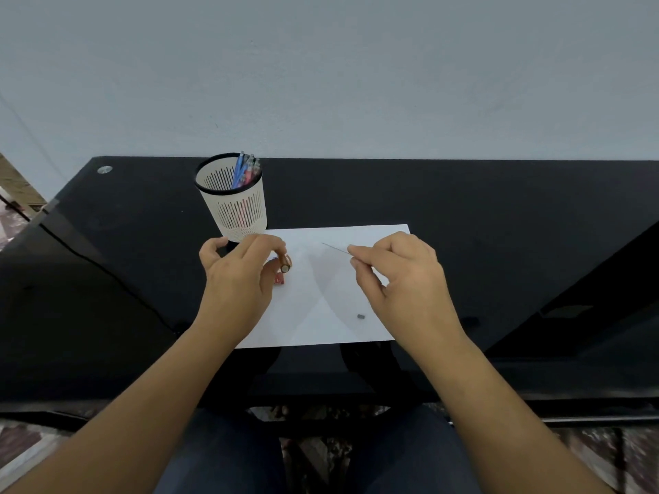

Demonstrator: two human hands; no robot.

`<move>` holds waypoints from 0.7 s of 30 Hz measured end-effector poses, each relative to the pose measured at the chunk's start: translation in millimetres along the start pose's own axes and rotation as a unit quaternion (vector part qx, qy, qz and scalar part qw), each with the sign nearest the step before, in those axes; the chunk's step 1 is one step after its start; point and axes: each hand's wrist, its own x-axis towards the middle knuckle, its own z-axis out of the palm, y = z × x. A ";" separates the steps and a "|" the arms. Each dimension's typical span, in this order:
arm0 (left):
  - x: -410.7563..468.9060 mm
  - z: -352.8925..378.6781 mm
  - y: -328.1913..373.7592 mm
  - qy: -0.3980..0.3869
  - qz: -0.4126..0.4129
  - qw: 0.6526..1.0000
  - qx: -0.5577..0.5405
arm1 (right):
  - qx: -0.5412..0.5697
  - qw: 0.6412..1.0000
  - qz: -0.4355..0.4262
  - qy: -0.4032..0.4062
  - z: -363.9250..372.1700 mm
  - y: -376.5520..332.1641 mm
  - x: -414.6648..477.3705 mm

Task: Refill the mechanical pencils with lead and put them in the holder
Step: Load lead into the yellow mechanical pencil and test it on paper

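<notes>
Black desk [499, 215] is carrying a paper sheet [321, 315] | holder [231, 205], just beyond the left fingers, is holding pencils [244, 169] | left hand [235, 283] is gripping a pencil [285, 266], open end facing up | right hand [403, 279] is pinching a lead [335, 248], tip apart from that opening | loading step apparently underway; threading is calling for steady aim | grey piece [360, 316] is lying near the right fingers.

Two hands [233, 279] [403, 283], one holder [235, 208], one sheet [321, 315], one lead [335, 248], one held pencil [285, 266], one cap [360, 316].
</notes>
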 end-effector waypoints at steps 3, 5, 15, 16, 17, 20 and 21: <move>2.1 6.2 0.2 -0.004 0.000 1.000 0.002 | 0.008 1.000 -0.019 0.008 -0.3 -7.5 1.9; 3.6 8.5 -0.1 -0.006 -0.005 1.000 0.006 | 0.008 1.000 -0.026 0.006 -0.1 -10.6 2.2; 9.9 16.6 0.0 -0.003 -0.057 0.998 -0.015 | -0.019 0.999 -0.034 -0.012 3.8 -20.6 10.3; 10.3 17.1 -0.2 0.003 -0.049 0.999 -0.018 | -0.021 0.999 -0.033 -0.016 5.2 -20.6 11.4; 10.6 17.7 -0.7 0.008 -0.042 0.999 -0.021 | -0.023 0.999 -0.032 -0.019 6.4 -20.6 12.5; 11.0 20.3 -2.5 0.006 -0.045 0.999 -0.024 | -0.025 0.999 -0.030 -0.022 10.0 -20.6 16.2; 10.9 21.3 -2.8 0.003 -0.053 0.998 -0.024 | -0.023 0.999 -0.030 -0.021 10.7 -21.1 17.2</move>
